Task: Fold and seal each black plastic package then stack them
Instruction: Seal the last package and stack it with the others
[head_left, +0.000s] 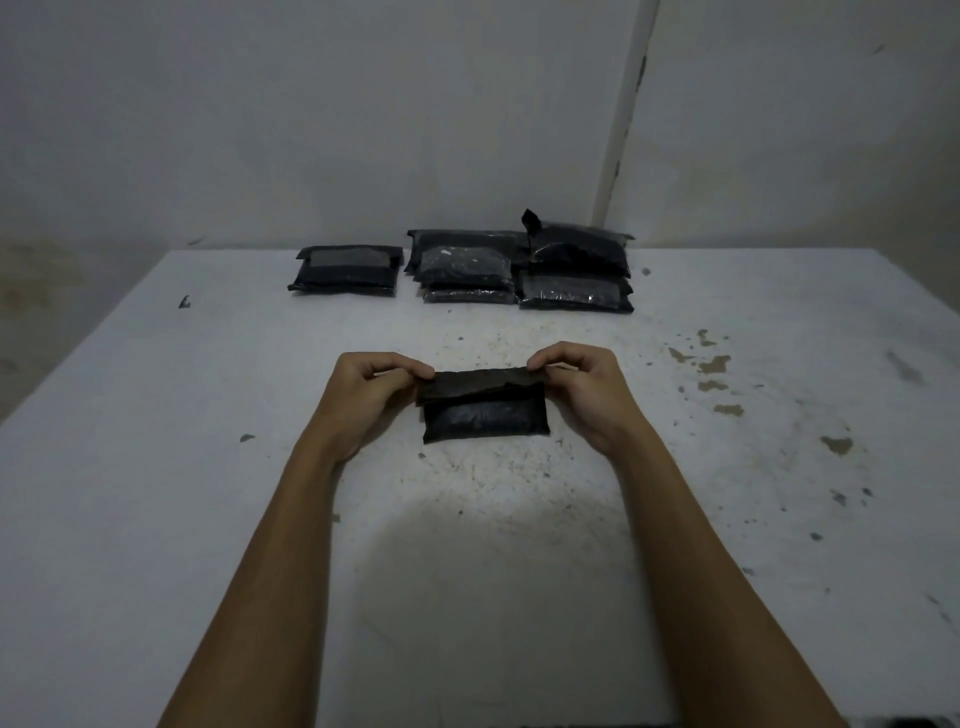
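Both hands (374, 387) (582, 384) pinch package (485, 415) flap mid-fold; unsealed. Stacks (519, 270) wait behind.

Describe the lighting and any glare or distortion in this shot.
Head view: dim and bluish, corners darker; a soft shadow falls on the table between the forearms; faint glare on the far packages; wide-angle bending curves the table edges; the held package shows little detail.

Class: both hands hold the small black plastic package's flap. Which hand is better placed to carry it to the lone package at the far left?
Probably left. The left hand pinches the small black plastic package on the side nearer the lone package; the right hand would cross over.
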